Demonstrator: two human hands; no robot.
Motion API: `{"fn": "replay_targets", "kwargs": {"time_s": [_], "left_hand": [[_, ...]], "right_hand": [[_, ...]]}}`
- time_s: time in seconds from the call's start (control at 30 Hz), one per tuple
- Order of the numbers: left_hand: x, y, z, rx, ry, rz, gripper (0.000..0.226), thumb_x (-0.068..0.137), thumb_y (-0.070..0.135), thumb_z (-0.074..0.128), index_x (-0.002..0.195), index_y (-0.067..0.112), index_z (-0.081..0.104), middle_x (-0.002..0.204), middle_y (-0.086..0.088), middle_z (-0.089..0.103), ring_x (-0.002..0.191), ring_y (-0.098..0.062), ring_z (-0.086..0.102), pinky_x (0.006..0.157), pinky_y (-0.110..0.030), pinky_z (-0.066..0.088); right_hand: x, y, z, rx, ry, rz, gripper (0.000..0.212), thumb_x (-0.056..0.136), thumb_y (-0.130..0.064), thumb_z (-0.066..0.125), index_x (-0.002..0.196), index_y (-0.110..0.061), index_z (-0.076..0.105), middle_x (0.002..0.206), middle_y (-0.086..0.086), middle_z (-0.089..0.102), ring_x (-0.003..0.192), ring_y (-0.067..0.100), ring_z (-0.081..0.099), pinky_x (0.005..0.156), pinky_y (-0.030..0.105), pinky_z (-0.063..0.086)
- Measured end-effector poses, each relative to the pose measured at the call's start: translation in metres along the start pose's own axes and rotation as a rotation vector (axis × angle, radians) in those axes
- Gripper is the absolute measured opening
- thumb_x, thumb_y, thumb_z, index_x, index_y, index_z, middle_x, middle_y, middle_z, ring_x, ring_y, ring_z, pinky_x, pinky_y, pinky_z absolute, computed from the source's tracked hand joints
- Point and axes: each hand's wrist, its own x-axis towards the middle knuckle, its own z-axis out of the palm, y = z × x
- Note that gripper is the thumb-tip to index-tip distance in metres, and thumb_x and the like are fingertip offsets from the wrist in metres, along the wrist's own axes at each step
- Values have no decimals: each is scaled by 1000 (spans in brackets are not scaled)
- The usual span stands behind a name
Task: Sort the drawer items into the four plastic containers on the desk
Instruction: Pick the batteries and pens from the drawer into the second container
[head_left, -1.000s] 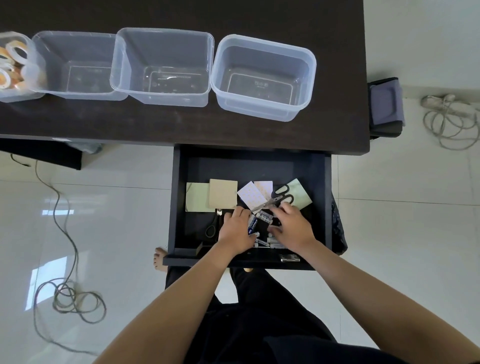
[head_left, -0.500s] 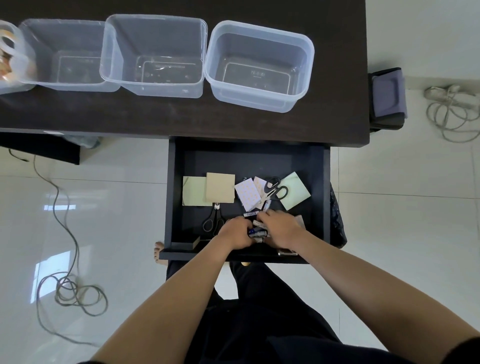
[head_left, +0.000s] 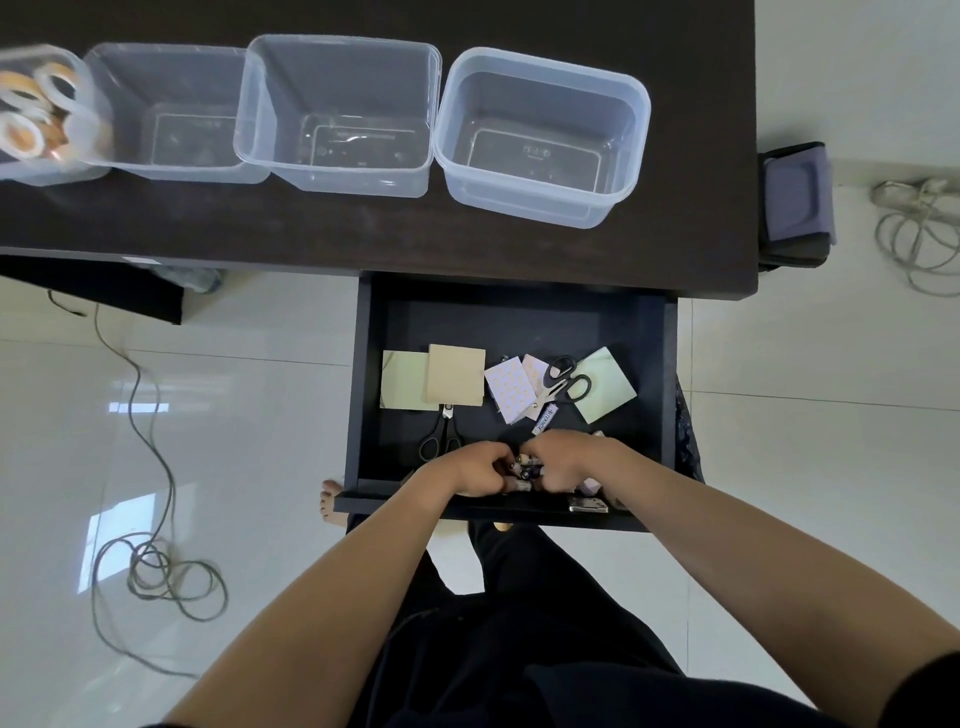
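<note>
The black drawer (head_left: 670, 395) stands pulled out under the dark desk (head_left: 311, 234). At its front edge my left hand (head_left: 475, 473) and my right hand (head_left: 563, 460) are closed together around a bunch of batteries (head_left: 524, 470). One loose battery (head_left: 544, 419) lies just behind them. Further back lie two scissors (head_left: 440, 439) (head_left: 563, 382), yellow and tan sticky-note pads (head_left: 454, 381) (head_left: 605, 384) and patterned paper cards (head_left: 509, 389). Four clear containers sit on the desk: the leftmost (head_left: 78, 156) holds tape rolls (head_left: 23, 135), the other three (head_left: 171, 166) (head_left: 337, 174) (head_left: 540, 202) are bare.
A small metal object (head_left: 587, 505) rests on the drawer's front lip. Cables coil on the white tile floor at left (head_left: 156, 566) and far right (head_left: 919, 228). A dark folded bag (head_left: 795, 202) stands beside the desk's right end. My bare foot (head_left: 330, 501) shows left of the drawer.
Both hands have drawn back from the middle of the drawer to its front edge and closed together, gathering the batteries. The scissors on the right pad are uncovered.
</note>
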Motion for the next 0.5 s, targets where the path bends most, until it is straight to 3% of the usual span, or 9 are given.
{"fn": "replay_targets", "kwargs": {"time_s": [0.2, 0.3, 0.4, 0.5], "left_hand": [[-11, 0, 2, -8, 46, 4, 31, 92, 28, 57, 119, 14, 52, 117, -7, 59, 105, -23, 56, 82, -28, 42], [-17, -1, 1, -96, 150, 27, 24, 94, 22, 53, 115, 12, 51, 108, -7, 55, 92, -19, 51, 77, -26, 39], [-24, 2, -4, -178, 253, 52, 19, 95, 17, 51, 113, 12, 53, 104, -4, 51, 88, -16, 48, 73, -25, 37], [-35, 9, -13, -238, 355, 84, 16, 95, 14, 50, 111, 12, 53, 94, -2, 52, 71, -10, 46, 56, -20, 36]], "right_hand": [[-7, 0, -3, -11, 31, -49, 24, 84, -6, 56, 107, -10, 51, 105, 13, 58, 96, 30, 56, 67, 30, 36], [-10, 5, -2, 66, 170, -62, 18, 81, 1, 50, 92, -10, 42, 87, 8, 48, 82, 28, 50, 63, 33, 35], [-15, 6, -4, 181, 328, -86, 20, 80, 5, 46, 97, -6, 44, 91, 9, 50, 84, 26, 49, 70, 38, 41], [-24, -1, -12, 288, 469, -103, 21, 82, 5, 44, 94, -12, 41, 94, 12, 53, 87, 28, 51, 76, 41, 44]]}}
